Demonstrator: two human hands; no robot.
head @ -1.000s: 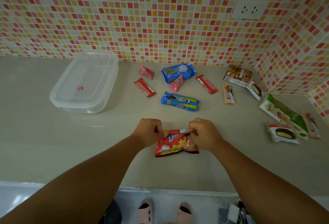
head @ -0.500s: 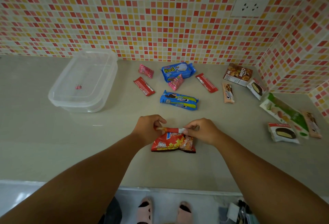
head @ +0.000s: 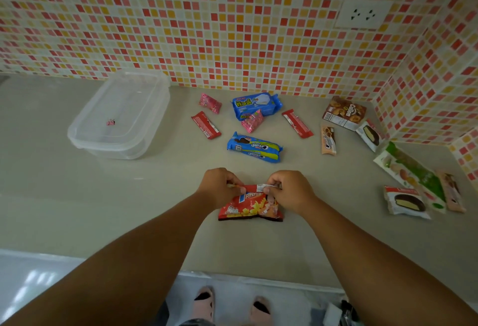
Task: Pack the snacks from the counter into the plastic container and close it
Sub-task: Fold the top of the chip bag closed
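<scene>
A pale beige, smooth desk runs into a corner where two walls covered in small red, orange, yellow and white mosaic tiles meet; a white wall socket sits high on the back wall. Below the desk's near edge a light floor and two feet in pink slippers show.

Near the middle of the desk lies a red potato-snack bag. The left hand and the right hand both pinch its top edge, fingers curled tight on the seam, the left at the left corner and the right at the right.

The clear rectangular plastic container stands well apart at the back left with its lid on, close to the wall; a tiny pink sticker shows on it.

The other snacks are spread behind and to the right of the hands: a blue Oreo pack, a blue biscuit pack with a pink sweet wrapper leaning on it, a second pink wrapper, two red wafer bars, a beige cookie bar, a brown Collon box, two white chocolate-pie packets, a long green-and-white packet and a pale pink bar.
</scene>
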